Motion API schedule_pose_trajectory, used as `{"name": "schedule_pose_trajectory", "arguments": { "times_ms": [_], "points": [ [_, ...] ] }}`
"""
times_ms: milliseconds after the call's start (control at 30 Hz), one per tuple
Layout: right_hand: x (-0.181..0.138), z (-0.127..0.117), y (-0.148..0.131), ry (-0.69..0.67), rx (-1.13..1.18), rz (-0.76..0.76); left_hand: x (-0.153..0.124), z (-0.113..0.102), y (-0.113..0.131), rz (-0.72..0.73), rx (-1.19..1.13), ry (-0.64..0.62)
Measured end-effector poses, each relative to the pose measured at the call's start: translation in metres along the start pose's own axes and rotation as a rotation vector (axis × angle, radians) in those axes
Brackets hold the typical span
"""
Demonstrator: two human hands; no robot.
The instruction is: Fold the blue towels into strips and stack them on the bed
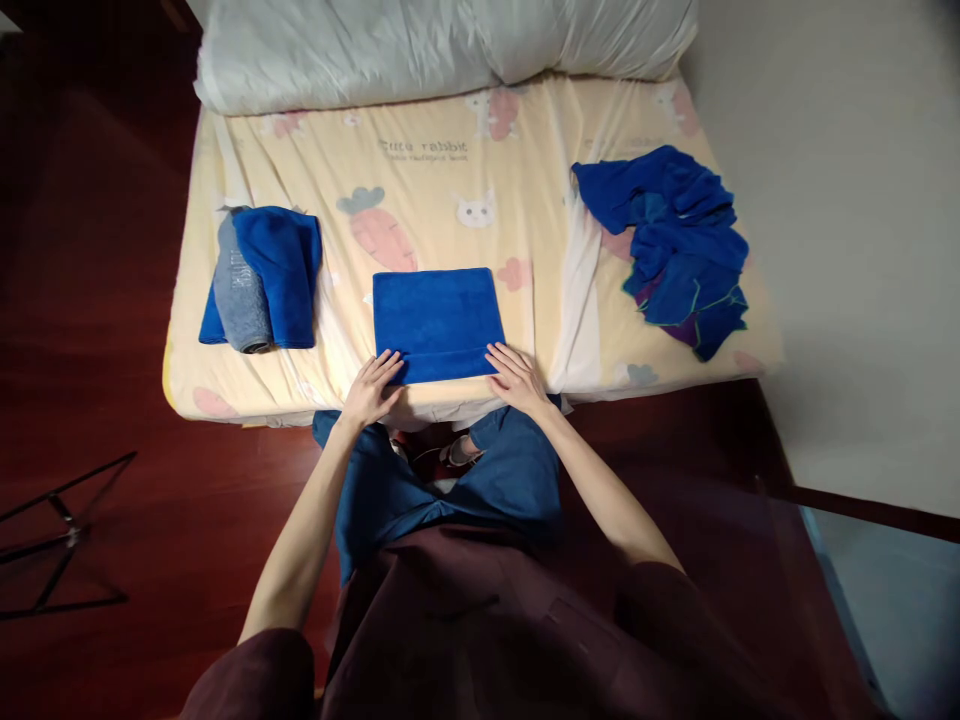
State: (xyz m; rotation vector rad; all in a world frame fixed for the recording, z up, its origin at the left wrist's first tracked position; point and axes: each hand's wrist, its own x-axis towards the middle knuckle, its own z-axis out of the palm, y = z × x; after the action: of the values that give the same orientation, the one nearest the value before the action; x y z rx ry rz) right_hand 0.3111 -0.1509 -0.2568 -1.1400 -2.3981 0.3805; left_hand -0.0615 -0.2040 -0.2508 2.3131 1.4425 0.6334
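A flat blue towel [440, 310] lies in front of me near the bed's front edge, with a narrow strip along its near side folded over. On its near left corner rest the fingers of my left hand [370, 388], stretched out. My right hand [516, 378] lies the same way at the near right corner, fingers extended. Neither hand grasps anything. Off to the left, a grey rolled cloth [244, 285] sits on top of blue folded cloth [296, 280]. A crumpled heap of blue cloths [675, 240] with green-edged and purple parts lies at the right.
The bed [420, 200] has a yellow sheet printed with rabbits and carrots. A pale rolled quilt [450, 50] spans its far side. A wall [847, 250] stands at the right. Black stand legs [71, 535] are on the dark red floor at the left.
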Motion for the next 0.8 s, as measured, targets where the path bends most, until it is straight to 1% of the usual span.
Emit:
{"name": "schedule_pose_trajectory", "arguments": {
  "times_ms": [67, 167, 233, 400, 500, 667, 800],
  "points": [
    [0.003, 0.004, 0.003, -0.027, -0.031, 0.0, 0.003, 0.004, -0.003, -0.004, 0.023, -0.052],
    [0.006, 0.01, 0.008, -0.038, -0.063, 0.022, 0.006, 0.01, -0.006, -0.027, 0.051, -0.081],
    [0.007, 0.014, 0.011, -0.038, -0.08, 0.037, 0.008, 0.014, -0.007, -0.043, 0.074, -0.071],
    [0.008, 0.025, 0.017, -0.013, -0.102, 0.083, 0.012, 0.021, -0.009, -0.116, 0.108, 0.002],
    [0.001, 0.027, 0.02, 0.038, -0.07, 0.102, 0.005, 0.02, -0.01, -0.131, 0.082, 0.028],
    [-0.022, 0.028, 0.024, 0.093, 0.103, 0.046, -0.019, 0.022, -0.009, -0.083, -0.022, 0.068],
    [-0.027, 0.029, 0.022, 0.119, 0.143, 0.09, -0.024, 0.027, -0.011, -0.105, -0.08, 0.104]
  ]
}}
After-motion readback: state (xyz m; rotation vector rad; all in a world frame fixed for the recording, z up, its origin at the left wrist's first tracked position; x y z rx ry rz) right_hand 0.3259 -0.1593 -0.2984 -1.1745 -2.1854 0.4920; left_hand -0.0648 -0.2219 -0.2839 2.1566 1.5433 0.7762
